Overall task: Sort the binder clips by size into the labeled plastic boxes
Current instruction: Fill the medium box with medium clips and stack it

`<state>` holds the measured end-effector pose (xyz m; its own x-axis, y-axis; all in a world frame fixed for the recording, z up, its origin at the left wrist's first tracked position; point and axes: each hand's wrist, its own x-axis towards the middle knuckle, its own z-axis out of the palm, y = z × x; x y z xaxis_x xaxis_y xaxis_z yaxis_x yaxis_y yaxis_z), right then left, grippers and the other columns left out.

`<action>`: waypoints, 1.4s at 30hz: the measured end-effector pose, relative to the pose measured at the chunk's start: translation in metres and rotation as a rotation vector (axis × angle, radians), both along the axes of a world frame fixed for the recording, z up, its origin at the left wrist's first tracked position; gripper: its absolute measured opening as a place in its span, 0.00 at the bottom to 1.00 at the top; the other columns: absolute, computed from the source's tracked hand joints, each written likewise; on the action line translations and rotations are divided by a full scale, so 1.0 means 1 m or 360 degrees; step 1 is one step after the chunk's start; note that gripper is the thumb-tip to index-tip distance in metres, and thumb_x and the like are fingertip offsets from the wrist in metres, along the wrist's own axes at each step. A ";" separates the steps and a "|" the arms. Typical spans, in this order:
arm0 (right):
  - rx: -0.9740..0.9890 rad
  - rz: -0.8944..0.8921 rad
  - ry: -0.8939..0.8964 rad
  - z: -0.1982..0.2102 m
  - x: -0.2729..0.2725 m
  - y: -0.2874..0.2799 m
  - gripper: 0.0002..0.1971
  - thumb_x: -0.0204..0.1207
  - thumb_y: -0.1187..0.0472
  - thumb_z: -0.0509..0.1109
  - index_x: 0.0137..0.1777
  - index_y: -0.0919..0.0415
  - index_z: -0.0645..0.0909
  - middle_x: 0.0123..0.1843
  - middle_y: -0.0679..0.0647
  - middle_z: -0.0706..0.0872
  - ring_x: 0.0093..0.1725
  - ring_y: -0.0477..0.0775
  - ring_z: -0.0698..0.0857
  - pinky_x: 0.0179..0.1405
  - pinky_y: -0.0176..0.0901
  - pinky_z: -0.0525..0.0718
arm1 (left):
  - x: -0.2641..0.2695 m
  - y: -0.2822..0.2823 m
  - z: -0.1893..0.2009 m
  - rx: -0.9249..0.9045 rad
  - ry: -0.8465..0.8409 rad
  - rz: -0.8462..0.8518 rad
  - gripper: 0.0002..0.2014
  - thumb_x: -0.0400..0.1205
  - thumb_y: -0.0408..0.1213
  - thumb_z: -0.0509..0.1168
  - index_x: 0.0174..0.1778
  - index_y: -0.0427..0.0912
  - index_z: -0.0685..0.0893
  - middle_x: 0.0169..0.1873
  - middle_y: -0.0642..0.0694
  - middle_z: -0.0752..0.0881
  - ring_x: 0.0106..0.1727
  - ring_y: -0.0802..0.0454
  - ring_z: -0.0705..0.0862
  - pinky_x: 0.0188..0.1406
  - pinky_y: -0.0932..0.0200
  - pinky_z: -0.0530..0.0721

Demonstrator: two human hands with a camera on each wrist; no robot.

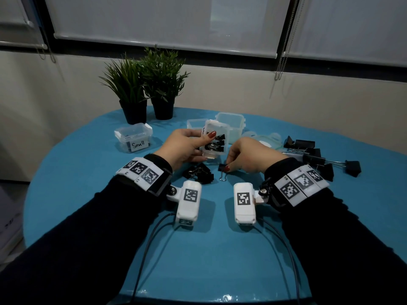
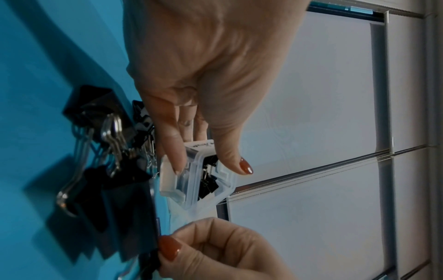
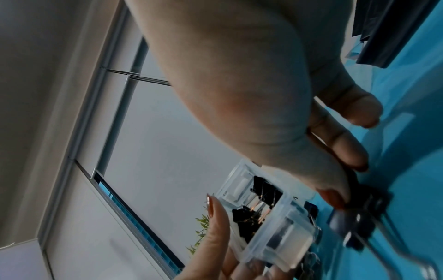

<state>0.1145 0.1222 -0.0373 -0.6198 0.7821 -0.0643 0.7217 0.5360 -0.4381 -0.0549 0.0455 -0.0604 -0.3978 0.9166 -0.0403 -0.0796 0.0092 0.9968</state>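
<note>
My left hand [image 1: 203,147] holds a clear plastic box [image 1: 217,137] tilted up off the blue table, thumb on its open top. Several black binder clips lie inside the box [image 2: 191,189], whose label is mostly hidden by my fingers. Just to its right, my right hand [image 1: 227,165] pinches a black binder clip [image 1: 222,167] low over the table. In the right wrist view this clip [image 3: 359,217] sits between thumb and fingers, beside the box [image 3: 282,223]. A box labelled "Small" [image 1: 133,138] stands at the left with clips in it.
A heap of mid-sized clips [image 1: 200,172] lies below my left hand. Large clips [image 1: 312,155] are scattered on the right. Two more clear boxes [image 1: 230,123] and loose lids [image 1: 264,137] stand behind. Two potted plants [image 1: 145,89] stand at the back of the table [image 1: 88,172].
</note>
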 end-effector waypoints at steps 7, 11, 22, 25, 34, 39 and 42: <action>-0.0057 -0.0058 -0.0057 0.001 0.003 -0.002 0.17 0.63 0.49 0.87 0.44 0.58 0.89 0.42 0.50 0.89 0.45 0.52 0.85 0.41 0.43 0.81 | -0.002 0.002 -0.001 -0.0003 0.0008 -0.0004 0.20 0.76 0.42 0.78 0.60 0.39 0.86 0.44 0.40 0.92 0.28 0.53 0.88 0.29 0.63 0.87; -0.0077 -0.0045 -0.0145 0.002 0.000 -0.004 0.14 0.69 0.52 0.84 0.50 0.59 0.89 0.46 0.51 0.90 0.46 0.52 0.86 0.38 0.41 0.80 | -0.002 0.001 0.000 -0.0002 -0.0018 -0.0018 0.27 0.71 0.43 0.80 0.64 0.37 0.85 0.49 0.36 0.93 0.38 0.46 0.88 0.29 0.62 0.87; 0.0381 -0.0471 0.0384 0.010 0.005 0.009 0.10 0.76 0.56 0.78 0.52 0.61 0.87 0.48 0.58 0.90 0.49 0.60 0.87 0.46 0.45 0.83 | -0.001 -0.001 0.002 -0.0014 -0.0038 -0.0022 0.21 0.76 0.41 0.78 0.62 0.37 0.85 0.49 0.36 0.93 0.42 0.43 0.88 0.27 0.63 0.87; 0.0497 -0.0314 0.1208 0.016 0.005 0.004 0.02 0.76 0.63 0.77 0.47 0.59 0.87 0.39 0.52 0.88 0.37 0.51 0.86 0.37 0.43 0.84 | -0.001 -0.001 0.001 -0.0007 -0.0026 -0.0013 0.20 0.76 0.41 0.78 0.60 0.37 0.86 0.46 0.38 0.93 0.36 0.47 0.87 0.26 0.63 0.87; 0.0390 0.0153 0.1382 0.005 -0.009 0.005 0.11 0.72 0.72 0.76 0.47 0.56 0.86 0.41 0.48 0.91 0.41 0.45 0.90 0.43 0.41 0.90 | 0.005 -0.001 0.002 0.0003 -0.0004 -0.0041 0.23 0.73 0.42 0.80 0.60 0.35 0.86 0.41 0.39 0.91 0.30 0.50 0.78 0.24 0.63 0.86; 0.0556 0.0129 0.1252 0.006 -0.008 0.005 0.11 0.69 0.72 0.78 0.41 0.55 0.85 0.36 0.47 0.89 0.37 0.45 0.88 0.35 0.26 0.79 | 0.006 -0.002 0.005 -0.0011 0.0020 -0.0063 0.20 0.75 0.42 0.78 0.59 0.35 0.86 0.37 0.42 0.92 0.28 0.51 0.83 0.25 0.63 0.87; 0.0630 0.0116 0.1158 0.006 -0.009 0.006 0.09 0.67 0.71 0.79 0.42 0.56 0.89 0.35 0.47 0.89 0.34 0.42 0.85 0.37 0.30 0.82 | 0.008 -0.001 0.003 -0.0014 0.0060 -0.0054 0.24 0.74 0.42 0.79 0.62 0.34 0.85 0.38 0.43 0.91 0.24 0.54 0.83 0.28 0.62 0.89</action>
